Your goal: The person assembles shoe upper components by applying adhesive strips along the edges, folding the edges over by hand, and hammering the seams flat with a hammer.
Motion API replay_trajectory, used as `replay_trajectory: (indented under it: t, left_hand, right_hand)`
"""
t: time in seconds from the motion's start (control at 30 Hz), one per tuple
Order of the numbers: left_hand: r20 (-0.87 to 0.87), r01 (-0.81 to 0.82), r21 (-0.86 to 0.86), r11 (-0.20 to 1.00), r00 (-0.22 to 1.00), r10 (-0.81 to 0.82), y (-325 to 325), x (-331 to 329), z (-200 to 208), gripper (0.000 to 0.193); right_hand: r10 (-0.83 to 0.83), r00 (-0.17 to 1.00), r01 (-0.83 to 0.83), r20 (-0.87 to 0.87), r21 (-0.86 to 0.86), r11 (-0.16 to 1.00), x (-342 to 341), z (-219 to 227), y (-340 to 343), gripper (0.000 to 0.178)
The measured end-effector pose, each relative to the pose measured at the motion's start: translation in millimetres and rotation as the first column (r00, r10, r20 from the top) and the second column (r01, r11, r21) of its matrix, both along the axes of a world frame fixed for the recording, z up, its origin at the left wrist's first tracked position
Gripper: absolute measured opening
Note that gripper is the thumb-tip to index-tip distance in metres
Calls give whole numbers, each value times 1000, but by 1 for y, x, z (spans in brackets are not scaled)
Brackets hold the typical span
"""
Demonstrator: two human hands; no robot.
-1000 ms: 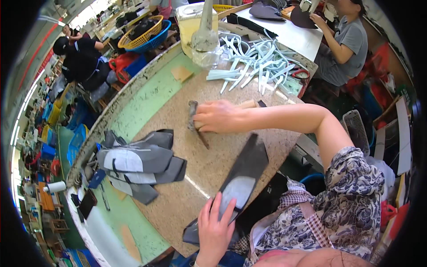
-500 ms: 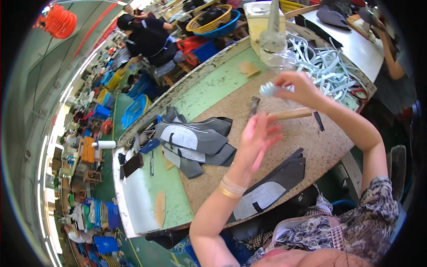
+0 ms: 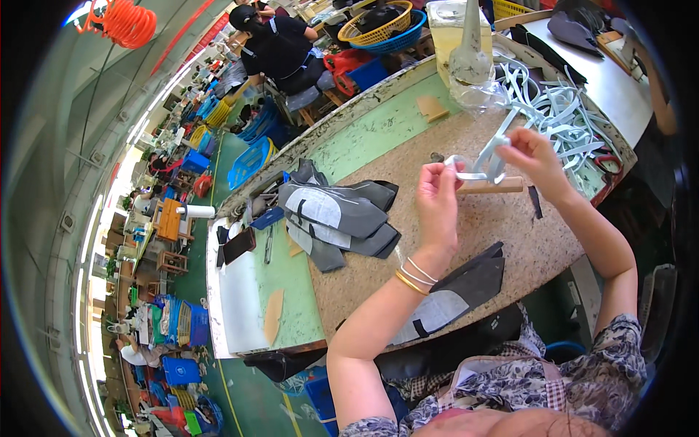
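Observation:
My left hand pinches one end of a pale blue-white strip above the speckled work board. Its loops hang between both hands, and my right hand grips the other part between thumb and fingers. Under the strip lies a hammer, its wooden handle showing and its head partly hidden. Left of my hands is a stack of dark grey cut pieces with pale patches. Another dark grey piece rests near the front edge, partly behind my left forearm.
A heap of pale strips lies at the back right, beside red-handled scissors. A clear container stands at the back. A small black strip is right of the hammer. A tan piece lies at the left.
My left hand has risen from open fingers to a pinch on the strip. The bunched strip in my right hand is now loosened into loops between both hands. The view has shifted slightly.

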State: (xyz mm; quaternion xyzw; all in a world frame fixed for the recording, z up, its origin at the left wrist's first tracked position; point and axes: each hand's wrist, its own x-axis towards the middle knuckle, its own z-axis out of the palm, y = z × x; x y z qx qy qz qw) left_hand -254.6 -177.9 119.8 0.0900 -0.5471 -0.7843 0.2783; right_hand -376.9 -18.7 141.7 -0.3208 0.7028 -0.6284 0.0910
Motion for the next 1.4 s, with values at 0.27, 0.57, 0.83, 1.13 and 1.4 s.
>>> replay_trajectory:
  t: [0.27,0.57,0.83,1.13,1.4]
  left_hand:
    - [-212,229,627,745,970,-120,-50,68,3,21]
    - [-271,271,529,804,952,-142,1,131,10,38]
    - [78,-8,72,997,997,2,-9,236,-18,14]
    - [428,61,-645,762,854,294,-39,238,-18,7]
    - [368,187,-852,490,878,306,-38,223,-20,27]
  right_hand:
    - [-223,843,455,-490,429,780,-64,14,67,45]
    - [587,802,-528,-115,324,785,126,37,-23,59]
    - [703,701,-703,118,284,652,142,0,-7,15]
    - [546,831,-478,-105,367,798,153,-24,-21,15]
    - [498,769,-231,-400,554,800,158,-32,-17,15]
